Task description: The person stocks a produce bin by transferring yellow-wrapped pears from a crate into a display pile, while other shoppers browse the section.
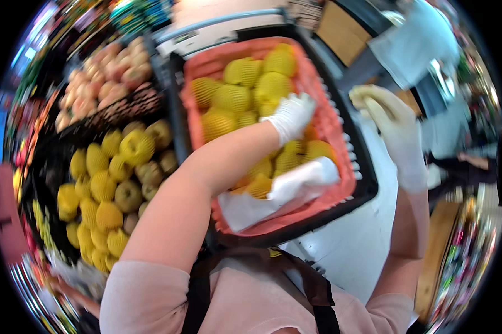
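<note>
My left hand (292,117), in a white glove, reaches into a pink-red crate (347,175) of fruit in yellow foam nets (231,98). Its fingers curl down at the right side of the pile; whether they grip a fruit is hidden. A crumpled white paper sheet (255,211) lies over the near end of the crate. Raised to the right of the crate is my right hand (387,112), also gloved, its fingers bent towards the thumb. I see no clear object in it, but the inside of the fingers is partly hidden.
The crate sits in a black outer frame (366,183) by a cart's grey handle (221,23). To the left are a black display bin with netted yellow fruit (102,183) and brown round fruit (128,195), and peaches (104,81) beyond. Another person (418,41) stands upper right.
</note>
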`<action>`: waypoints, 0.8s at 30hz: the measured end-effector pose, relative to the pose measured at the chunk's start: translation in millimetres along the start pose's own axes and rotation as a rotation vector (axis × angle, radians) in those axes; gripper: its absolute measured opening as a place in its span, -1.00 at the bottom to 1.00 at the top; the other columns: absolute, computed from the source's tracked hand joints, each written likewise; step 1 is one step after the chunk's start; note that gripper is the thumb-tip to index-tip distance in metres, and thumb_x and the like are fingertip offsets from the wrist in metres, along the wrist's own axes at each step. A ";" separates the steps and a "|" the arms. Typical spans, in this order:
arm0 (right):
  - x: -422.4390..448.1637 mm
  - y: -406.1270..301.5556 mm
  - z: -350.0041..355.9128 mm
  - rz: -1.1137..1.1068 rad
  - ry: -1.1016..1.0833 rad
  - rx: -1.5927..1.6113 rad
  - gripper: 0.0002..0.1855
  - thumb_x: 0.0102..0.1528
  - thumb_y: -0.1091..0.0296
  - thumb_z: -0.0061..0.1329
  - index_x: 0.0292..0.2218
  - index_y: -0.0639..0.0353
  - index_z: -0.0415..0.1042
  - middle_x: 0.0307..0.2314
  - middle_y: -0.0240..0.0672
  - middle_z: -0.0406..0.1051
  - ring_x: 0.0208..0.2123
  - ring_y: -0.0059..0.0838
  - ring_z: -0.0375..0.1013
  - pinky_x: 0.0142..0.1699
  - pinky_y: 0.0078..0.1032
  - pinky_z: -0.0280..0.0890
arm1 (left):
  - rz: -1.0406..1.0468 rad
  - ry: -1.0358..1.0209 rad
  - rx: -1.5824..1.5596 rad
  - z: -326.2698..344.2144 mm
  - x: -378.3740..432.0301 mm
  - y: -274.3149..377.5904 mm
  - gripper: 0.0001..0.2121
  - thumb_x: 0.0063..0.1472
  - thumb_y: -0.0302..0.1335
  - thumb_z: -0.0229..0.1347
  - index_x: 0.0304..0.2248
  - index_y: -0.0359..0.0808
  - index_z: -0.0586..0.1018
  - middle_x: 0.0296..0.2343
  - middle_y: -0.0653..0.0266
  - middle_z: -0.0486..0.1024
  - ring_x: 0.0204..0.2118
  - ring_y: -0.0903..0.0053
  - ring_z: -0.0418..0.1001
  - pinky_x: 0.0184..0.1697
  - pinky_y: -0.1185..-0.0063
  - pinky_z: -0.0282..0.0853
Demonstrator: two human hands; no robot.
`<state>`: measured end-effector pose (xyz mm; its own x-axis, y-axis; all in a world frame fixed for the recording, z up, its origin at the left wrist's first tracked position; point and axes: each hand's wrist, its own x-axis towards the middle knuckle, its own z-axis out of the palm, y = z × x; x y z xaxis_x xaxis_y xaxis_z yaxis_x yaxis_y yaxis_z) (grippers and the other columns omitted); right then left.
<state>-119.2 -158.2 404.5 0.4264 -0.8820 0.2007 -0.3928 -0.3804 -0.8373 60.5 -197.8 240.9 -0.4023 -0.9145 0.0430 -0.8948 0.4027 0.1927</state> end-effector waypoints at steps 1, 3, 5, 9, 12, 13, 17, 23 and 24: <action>36.1 20.3 18.1 0.037 -0.086 0.016 -0.76 0.14 0.42 -0.14 -0.18 0.33 0.41 -0.29 -0.33 0.44 -0.21 -0.57 0.39 -0.11 -0.63 0.26 | 0.033 0.018 -0.020 -11.9 -12.8 0.4 -0.37 -0.33 -0.31 0.31 -0.19 -0.37 0.38 -0.29 -0.01 0.36 -0.20 0.18 0.37 -0.09 0.36 0.29; 97.1 85.4 47.7 -0.094 -0.174 -0.317 -0.67 0.05 0.24 -0.03 -0.22 0.29 0.41 -0.34 -0.10 0.45 -0.25 -0.34 0.44 -0.14 -0.50 0.28 | 0.001 0.041 -0.139 -52.4 -44.9 -2.5 -0.38 -0.32 -0.33 0.30 -0.20 -0.38 0.37 -0.28 -0.04 0.34 -0.22 0.15 0.37 -0.11 0.37 0.30; 143.6 136.5 87.1 0.117 -0.377 -0.517 -0.59 0.04 0.03 -0.06 -0.25 0.21 0.46 -0.38 -0.04 0.46 -0.30 -0.11 0.44 -0.18 -0.32 0.29 | -0.093 0.174 -0.337 -95.3 -90.8 -13.0 -0.36 -0.30 -0.34 0.29 -0.18 -0.42 0.34 -0.27 -0.07 0.32 -0.21 0.10 0.35 -0.10 0.37 0.28; 159.2 205.9 171.0 0.120 -0.164 -0.638 -0.23 -0.18 -0.16 0.07 -0.22 0.47 0.29 -0.33 0.03 0.43 -0.26 -0.05 0.41 -0.13 -0.36 0.27 | -0.365 0.755 -0.770 -137.4 -214.5 -64.4 -0.28 -0.25 -0.31 0.31 -0.07 -0.41 0.29 -0.23 0.07 0.34 -0.11 0.36 0.33 0.00 0.52 0.22; 142.2 167.6 213.6 0.258 0.097 -0.482 0.00 -0.38 -0.03 0.32 -0.19 0.70 0.13 -0.26 0.06 0.39 -0.19 -0.15 0.39 -0.04 -0.42 0.25 | -0.683 1.157 -1.379 -123.6 -322.0 -110.9 -0.54 0.07 -0.38 0.12 -0.04 -0.34 0.31 -0.20 0.20 0.42 -0.17 0.51 0.41 -0.08 0.52 0.33; 139.2 185.6 199.7 0.179 0.170 -0.351 -0.04 -0.38 0.09 0.34 -0.16 0.67 0.12 -0.24 0.02 0.39 -0.15 -0.18 0.38 -0.02 -0.41 0.24 | -0.736 1.277 -1.581 -117.8 -344.8 -120.3 -0.53 0.10 -0.30 0.08 -0.03 -0.32 0.31 -0.17 0.20 0.40 -0.13 0.46 0.38 -0.07 0.46 0.32; 141.1 176.7 149.6 0.451 -0.062 0.068 -0.29 -0.14 0.23 0.21 -0.07 0.48 0.22 -0.16 -0.11 0.36 -0.17 -0.35 0.40 -0.06 -0.46 0.30 | -0.800 1.718 -1.787 -98.7 -435.2 -184.1 -0.35 -0.03 -0.05 0.18 0.01 -0.13 0.27 -0.06 0.19 0.26 -0.01 0.29 0.21 -0.02 0.08 0.15; 100.5 -56.1 196.9 0.330 -0.440 0.826 -0.50 0.12 0.18 -0.13 0.02 0.28 0.19 -0.14 -0.15 0.36 -0.11 -0.35 0.38 0.00 -0.39 0.29 | -0.839 2.011 -1.506 -119.6 -538.4 -273.9 -0.46 0.13 -0.15 0.08 -0.01 -0.31 0.26 -0.10 0.08 0.28 -0.08 0.20 0.32 -0.12 0.22 0.41; 99.2 -89.9 230.5 0.303 -0.550 0.912 -0.50 0.13 0.18 -0.15 0.02 0.29 0.19 -0.13 -0.15 0.35 -0.10 -0.34 0.38 0.01 -0.38 0.29 | -0.827 2.065 -1.480 -117.1 -549.9 -288.1 -0.47 0.14 -0.18 0.07 -0.01 -0.33 0.25 -0.09 0.07 0.28 -0.07 0.18 0.31 -0.10 0.25 0.41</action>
<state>146.3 -147.4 382.5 0.8069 -0.5738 -0.1402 0.1090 0.3778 -0.9195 562.2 184.5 276.5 0.9802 -0.0988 -0.1714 0.1922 0.6812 0.7064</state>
